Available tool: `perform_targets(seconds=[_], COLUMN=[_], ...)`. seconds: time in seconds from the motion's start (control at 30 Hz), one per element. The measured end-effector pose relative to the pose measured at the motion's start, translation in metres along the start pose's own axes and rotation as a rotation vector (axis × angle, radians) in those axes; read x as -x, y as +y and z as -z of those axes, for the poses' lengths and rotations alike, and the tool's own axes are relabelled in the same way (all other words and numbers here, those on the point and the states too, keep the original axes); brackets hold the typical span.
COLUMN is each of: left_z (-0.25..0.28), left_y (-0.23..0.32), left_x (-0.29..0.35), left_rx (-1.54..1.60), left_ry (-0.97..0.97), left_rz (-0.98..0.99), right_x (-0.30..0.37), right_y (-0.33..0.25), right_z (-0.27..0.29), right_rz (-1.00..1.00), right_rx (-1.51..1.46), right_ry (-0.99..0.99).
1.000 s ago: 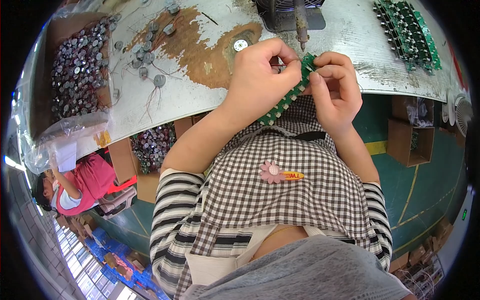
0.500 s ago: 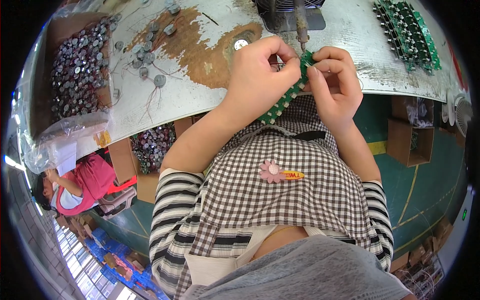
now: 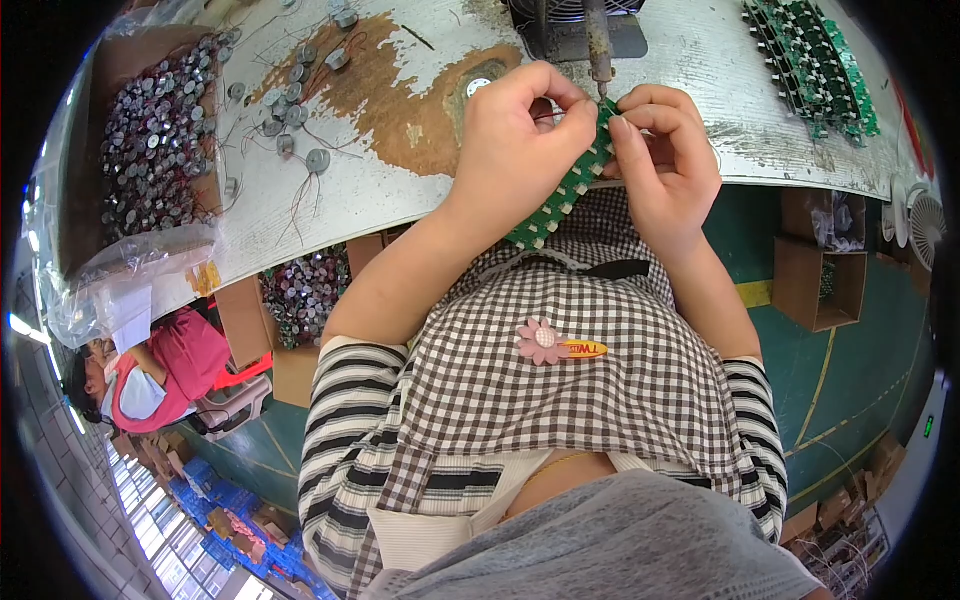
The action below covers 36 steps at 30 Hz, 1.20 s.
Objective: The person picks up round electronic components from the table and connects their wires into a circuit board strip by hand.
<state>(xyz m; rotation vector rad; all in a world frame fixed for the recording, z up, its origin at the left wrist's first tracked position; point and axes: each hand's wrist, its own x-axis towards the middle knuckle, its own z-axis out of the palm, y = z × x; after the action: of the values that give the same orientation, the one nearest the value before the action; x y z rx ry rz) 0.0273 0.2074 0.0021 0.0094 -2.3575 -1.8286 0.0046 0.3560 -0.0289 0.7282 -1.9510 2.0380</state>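
Note:
A strip of green circuit board (image 3: 572,190), dotted with small white parts, slants between my hands over the table's front edge. Its upper end sits right under the tip of a soldering iron (image 3: 600,62) that points down. My left hand (image 3: 520,140) is closed, thumb and forefinger pinching a thin reddish wire (image 3: 546,116) beside the board. My right hand (image 3: 668,160) grips the board's upper end between thumb and fingers. A pale round disc (image 3: 479,87) shows just beyond my left knuckles; whether the wire joins it I cannot tell.
Loose small motors (image 3: 290,115) with wires lie on the worn table (image 3: 400,190). A box of such round parts (image 3: 160,140) stands at left. Stacked green boards (image 3: 815,75) lie at far right, a dark fan (image 3: 575,12) behind the iron. Another person (image 3: 165,370) sits at lower left.
Both hands and the board have shifted slightly up and left, and the board's end remains by the iron tip. The other person's hand has moved down from near their head.

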Motion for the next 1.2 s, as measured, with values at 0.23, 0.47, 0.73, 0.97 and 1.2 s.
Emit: perform_targets(seconds=[0.23,0.47,0.73,0.97,1.2], left_z=[-0.001,0.006,0.047,0.051,0.077], left_y=[0.001,0.001,-0.029,-0.024,0.006], left_x=[0.001,0.002,0.043,0.055,0.04], left_rx=[-0.027,-0.017,-0.999,-0.074,1.045], left_ry=[0.022,-0.018,0.023,-0.082,0.246], left_rz=[0.002,-0.004,-0.829,-0.386,-0.002], right_x=[0.001,0.01,0.002,0.018,0.012], right_y=[0.002,0.007,0.008,0.001,-0.077], right_z=[0.002,-0.001,0.01,0.009,-0.008], right_rz=[0.026,-0.004,-0.213,0.012,0.672], right_rx=[0.043,-0.05,-0.079,0.43,0.496], right_ry=[-0.013,0.001,0.096,0.116,-0.287])
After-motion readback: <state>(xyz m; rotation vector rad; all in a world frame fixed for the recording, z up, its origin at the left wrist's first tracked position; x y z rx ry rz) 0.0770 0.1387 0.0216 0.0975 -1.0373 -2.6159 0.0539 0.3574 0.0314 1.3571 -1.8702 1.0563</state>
